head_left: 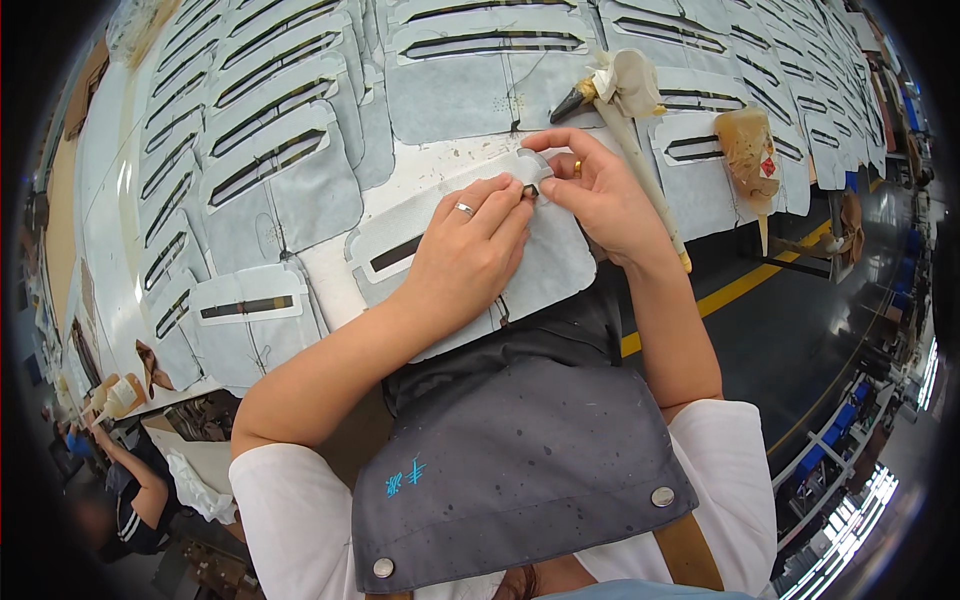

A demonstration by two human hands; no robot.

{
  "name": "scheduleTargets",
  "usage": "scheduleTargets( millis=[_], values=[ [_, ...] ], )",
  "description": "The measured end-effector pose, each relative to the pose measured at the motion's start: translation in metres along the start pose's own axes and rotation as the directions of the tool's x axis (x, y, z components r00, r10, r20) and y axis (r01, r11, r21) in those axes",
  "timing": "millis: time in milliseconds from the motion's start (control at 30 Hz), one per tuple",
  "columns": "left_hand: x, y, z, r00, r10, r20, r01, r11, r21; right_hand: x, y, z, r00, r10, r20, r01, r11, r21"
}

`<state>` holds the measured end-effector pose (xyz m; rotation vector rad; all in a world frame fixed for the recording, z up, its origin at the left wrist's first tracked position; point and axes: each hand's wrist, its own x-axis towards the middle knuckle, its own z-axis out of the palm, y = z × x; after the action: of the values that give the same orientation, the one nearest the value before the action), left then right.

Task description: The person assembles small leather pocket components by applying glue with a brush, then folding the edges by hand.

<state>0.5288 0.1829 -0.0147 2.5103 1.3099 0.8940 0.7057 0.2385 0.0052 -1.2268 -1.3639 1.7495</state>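
Observation:
A pale grey fabric panel (pixel 555 258) with a whiter strip and a dark slot lies at the near edge of the table, directly before me. My left hand (pixel 470 245) rests across the strip, its fingers closed together and their tips pressing at the slot's right end. Beside it, my right hand (pixel 600 195) pinches the panel's upper right edge between thumb and forefinger, and the edge curls up there. Part of the slot is hidden under the left hand. Dark threads hang from the panel's lower edge.
Many similar panels (pixel 295 205) lie in overlapping rows on the white table (pixel 340 285). Right of my hands are a dark-tipped tool wrapped in pale cloth (pixel 630 80), a long pale stick (pixel 645 185) and an amber glue bottle (pixel 745 150). Another person's arm (pixel 140 470) shows at lower left.

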Motion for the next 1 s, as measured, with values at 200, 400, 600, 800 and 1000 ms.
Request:
scheduleTargets(
  millis=[200,400,600,800,1000],
  values=[
    [0.001,0.0,-0.004,0.994,-0.091,0.062,0.096,0.992,-0.085,-0.003,0.006,0.006,0.998,-0.04,-0.041,0.041,0.999,0.023],
    [0.003,0.001,-0.007,0.978,-0.149,0.148,0.168,0.978,-0.127,-0.031,0.019,-0.002,0.817,-0.575,-0.036,0.377,0.581,-0.722],
    [0.006,0.004,-0.008,0.971,-0.144,0.192,0.16,0.985,-0.068,-0.036,0.027,-0.003,0.787,-0.616,0.001,0.367,0.468,-0.804],
    [0.02,-0.008,-0.018,0.948,-0.161,0.275,0.184,0.981,-0.058,-0.035,0.029,0.0,0.766,-0.643,0.027,0.367,0.401,-0.839],
    [0.012,-0.049,-0.08,0.912,-0.366,0.183,0.408,0.779,-0.476,-0.037,0.027,0.0,0.744,-0.666,0.06,0.338,0.298,-0.893]
  ],
)
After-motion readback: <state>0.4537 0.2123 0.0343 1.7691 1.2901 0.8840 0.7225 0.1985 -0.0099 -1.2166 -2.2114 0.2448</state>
